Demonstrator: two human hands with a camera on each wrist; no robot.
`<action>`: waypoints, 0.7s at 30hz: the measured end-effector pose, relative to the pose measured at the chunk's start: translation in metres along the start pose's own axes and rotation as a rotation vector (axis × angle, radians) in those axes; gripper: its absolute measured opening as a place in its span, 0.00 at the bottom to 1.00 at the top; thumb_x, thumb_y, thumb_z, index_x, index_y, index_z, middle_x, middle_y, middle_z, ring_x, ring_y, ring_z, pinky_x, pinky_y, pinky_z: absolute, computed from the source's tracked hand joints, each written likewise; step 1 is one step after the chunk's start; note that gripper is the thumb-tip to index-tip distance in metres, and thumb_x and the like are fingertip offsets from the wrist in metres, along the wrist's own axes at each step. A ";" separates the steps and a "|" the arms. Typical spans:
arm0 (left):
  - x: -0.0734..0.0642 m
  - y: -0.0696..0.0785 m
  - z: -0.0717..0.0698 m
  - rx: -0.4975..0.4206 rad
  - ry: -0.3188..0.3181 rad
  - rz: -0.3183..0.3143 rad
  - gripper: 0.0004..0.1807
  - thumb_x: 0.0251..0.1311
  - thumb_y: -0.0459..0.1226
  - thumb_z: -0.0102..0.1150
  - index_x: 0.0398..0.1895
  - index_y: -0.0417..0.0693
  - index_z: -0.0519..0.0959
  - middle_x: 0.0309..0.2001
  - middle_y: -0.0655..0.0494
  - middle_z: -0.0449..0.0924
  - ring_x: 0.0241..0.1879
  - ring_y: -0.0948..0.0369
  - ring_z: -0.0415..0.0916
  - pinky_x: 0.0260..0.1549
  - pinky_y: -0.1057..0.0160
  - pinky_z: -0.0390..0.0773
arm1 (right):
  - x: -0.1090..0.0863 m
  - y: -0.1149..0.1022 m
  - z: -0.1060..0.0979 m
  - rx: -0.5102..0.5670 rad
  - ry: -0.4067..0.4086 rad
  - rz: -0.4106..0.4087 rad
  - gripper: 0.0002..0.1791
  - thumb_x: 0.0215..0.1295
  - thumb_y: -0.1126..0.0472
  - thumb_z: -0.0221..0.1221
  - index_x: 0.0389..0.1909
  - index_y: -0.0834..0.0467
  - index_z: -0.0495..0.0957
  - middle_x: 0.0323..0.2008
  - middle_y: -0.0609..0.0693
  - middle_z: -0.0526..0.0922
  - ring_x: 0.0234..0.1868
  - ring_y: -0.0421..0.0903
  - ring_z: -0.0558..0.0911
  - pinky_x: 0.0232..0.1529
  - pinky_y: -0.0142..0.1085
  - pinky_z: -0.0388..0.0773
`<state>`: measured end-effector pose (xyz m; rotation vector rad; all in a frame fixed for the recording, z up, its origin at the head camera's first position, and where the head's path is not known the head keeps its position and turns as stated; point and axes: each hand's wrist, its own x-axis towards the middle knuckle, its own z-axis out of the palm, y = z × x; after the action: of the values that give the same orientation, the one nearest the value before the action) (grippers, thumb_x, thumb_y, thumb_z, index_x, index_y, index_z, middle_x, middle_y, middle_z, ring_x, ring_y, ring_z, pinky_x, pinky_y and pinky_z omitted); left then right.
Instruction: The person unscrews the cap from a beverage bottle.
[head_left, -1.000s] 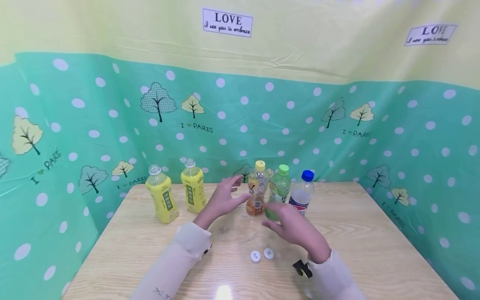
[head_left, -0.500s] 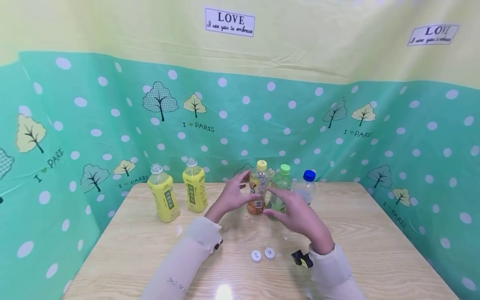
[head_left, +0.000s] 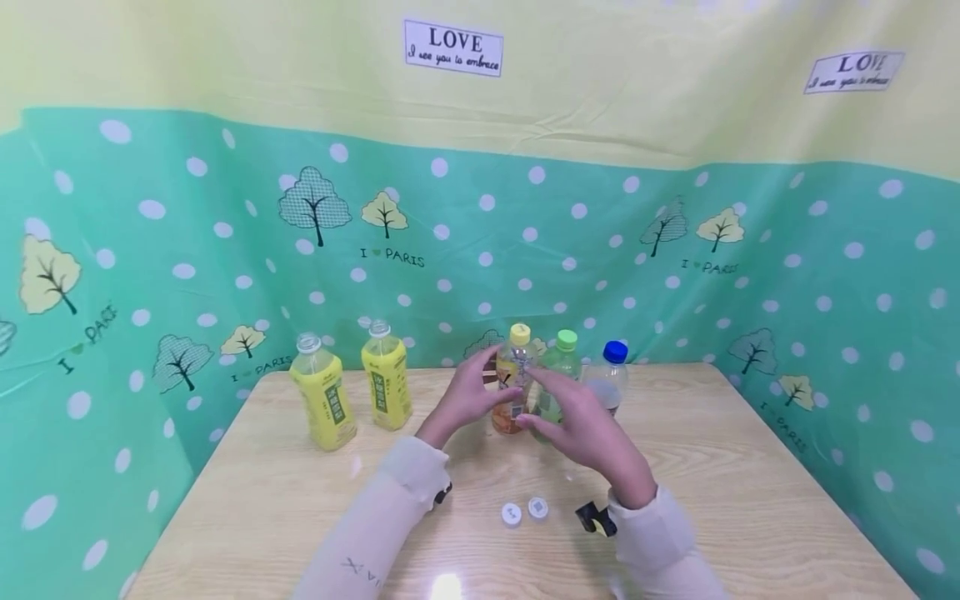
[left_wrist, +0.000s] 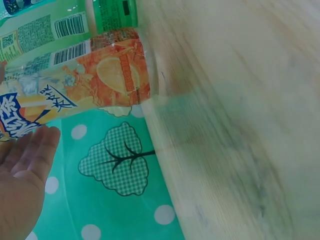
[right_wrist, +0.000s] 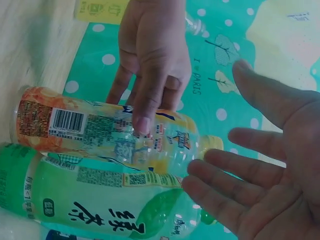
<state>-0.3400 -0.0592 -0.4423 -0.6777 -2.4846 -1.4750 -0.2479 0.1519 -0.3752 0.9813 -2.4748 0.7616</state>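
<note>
Our left grip (head_left: pixel 468 393) is spread around the orange bottle (right_wrist: pixel 105 135) on the worktop (head_left: pixel 247 500), our right grip (head_left: pixel 585 421) spread too, so we should squeeze softly and not bump the green bottle (right_wrist: pixel 105 195).

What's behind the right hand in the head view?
Mainly the green-capped bottle and the blue-capped bottle. Their tops show above the right hand; part of the green bottle's body and the blue-capped one's base are covered.
</note>
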 end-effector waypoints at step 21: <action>-0.040 0.014 -0.023 0.224 0.017 0.264 0.43 0.52 0.39 0.77 0.72 0.43 0.69 0.62 0.49 0.75 0.54 0.56 0.78 0.52 0.59 0.83 | 0.003 -0.007 0.005 -0.028 0.225 0.019 0.27 0.65 0.58 0.69 0.62 0.66 0.77 0.56 0.62 0.84 0.55 0.58 0.85 0.55 0.48 0.83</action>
<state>-0.3002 -0.0853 -0.4349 -0.9025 -2.3870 -1.0865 -0.2464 0.1430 -0.3753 0.8150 -2.2968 0.7951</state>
